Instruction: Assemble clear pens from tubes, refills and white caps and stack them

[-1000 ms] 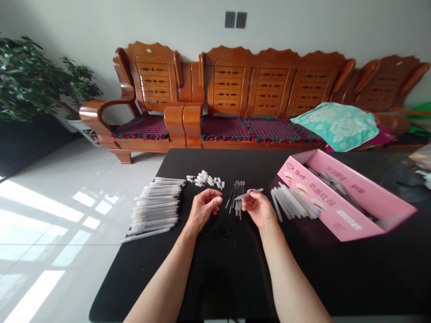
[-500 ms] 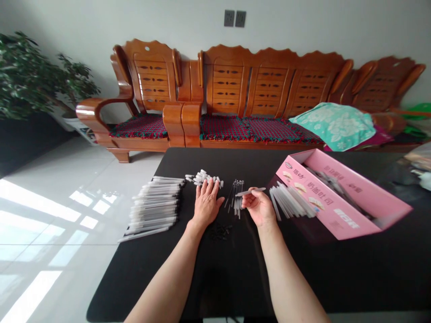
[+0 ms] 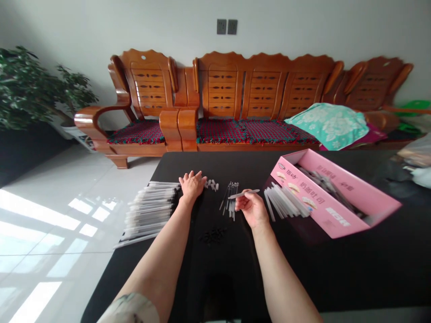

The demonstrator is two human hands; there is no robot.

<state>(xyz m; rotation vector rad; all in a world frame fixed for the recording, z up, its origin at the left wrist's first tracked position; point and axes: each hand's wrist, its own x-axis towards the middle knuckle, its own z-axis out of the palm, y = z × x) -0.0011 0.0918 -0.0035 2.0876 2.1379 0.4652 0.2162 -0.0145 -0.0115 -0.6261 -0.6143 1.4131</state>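
Observation:
My left hand (image 3: 192, 186) lies palm down with its fingers spread over a heap of small white caps (image 3: 212, 184), part of which it hides. In my right hand (image 3: 253, 210) a white pen barrel (image 3: 244, 194) is pinched between thumb and fingers, nearly level. Just left of that hand are thin pen refills (image 3: 229, 195), lying side by side. Small black plugs (image 3: 213, 235) are scattered nearer to me, between my forearms.
Many white pens with dark ends (image 3: 148, 211) lie in a row at the left table edge. To the right, more white barrels (image 3: 288, 202) lean by a pink box (image 3: 333, 215) with grey pieces inside. A wooden sofa (image 3: 222, 89) stands behind the black table (image 3: 215, 278).
My left hand has moved left and a little farther away, across the white caps, uncovering the black plugs. My right hand keeps the pen barrel. The camera view has shifted slightly.

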